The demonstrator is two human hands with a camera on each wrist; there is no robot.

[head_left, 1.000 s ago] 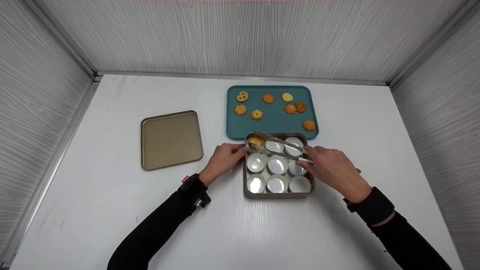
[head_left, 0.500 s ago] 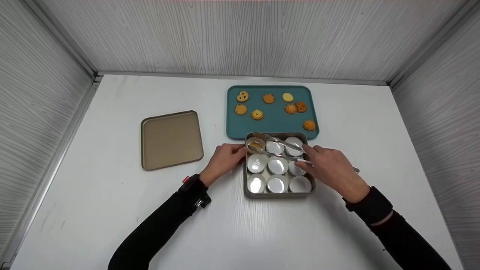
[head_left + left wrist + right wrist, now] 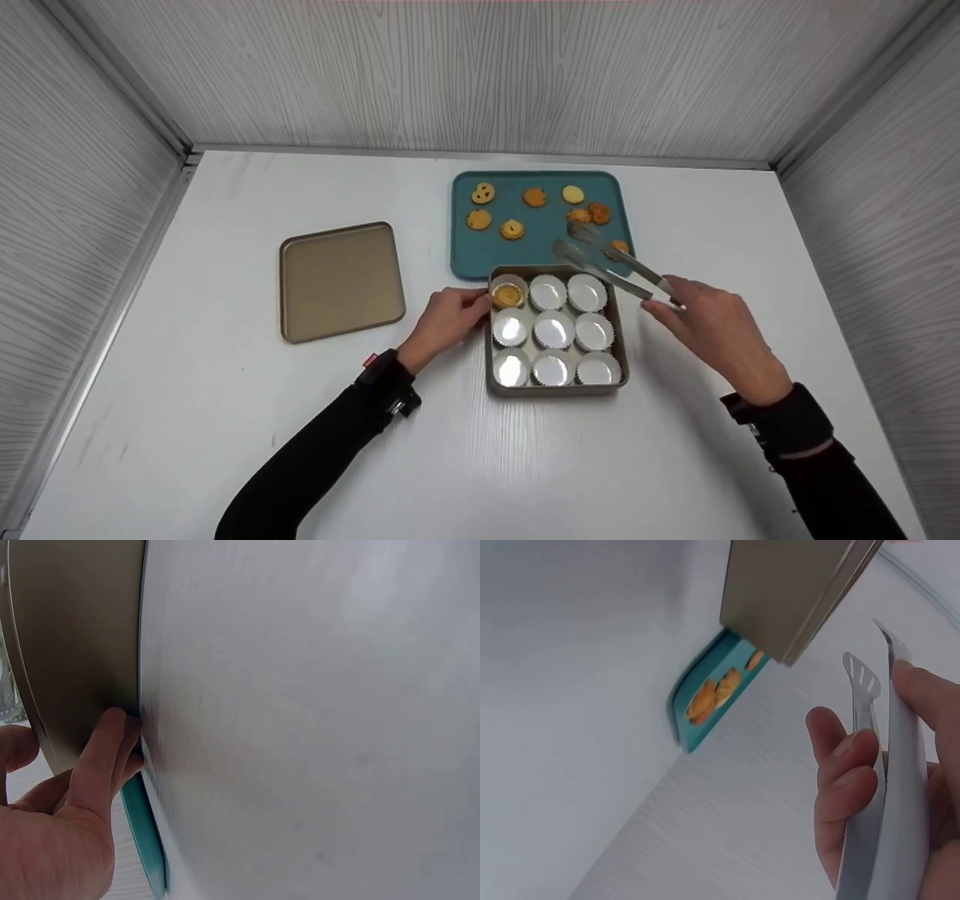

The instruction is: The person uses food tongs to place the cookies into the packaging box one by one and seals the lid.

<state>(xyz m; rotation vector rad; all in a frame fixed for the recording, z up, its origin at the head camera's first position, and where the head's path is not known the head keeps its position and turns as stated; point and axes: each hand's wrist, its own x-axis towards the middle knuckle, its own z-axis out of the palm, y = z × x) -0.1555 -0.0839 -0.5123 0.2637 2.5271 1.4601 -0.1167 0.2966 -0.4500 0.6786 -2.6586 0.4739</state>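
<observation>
- The white table [image 3: 225, 420] stands inside a grey wood-grain enclosure [image 3: 480, 75], whose walls close off three sides.
- A teal tray [image 3: 540, 251] at the back holds loose cookies [image 3: 512, 229], spread in a single layer, which likely keeps each one easy to pick.
- A gold lid [image 3: 341, 279] lies flat, well to the left of the tin.
- The square tin [image 3: 555, 388] sits just in front of the tray; nine paper cups fill it, and one cookie [image 3: 508, 295] lies in the back-left cup.
- The left hand [image 3: 446, 319] rests straight fingers against the tin's left wall, seemingly to steady it.
- The right hand [image 3: 712, 326] grasps metal tongs [image 3: 611, 264]; their parted, empty tips hover over the tray's near right corner.
</observation>
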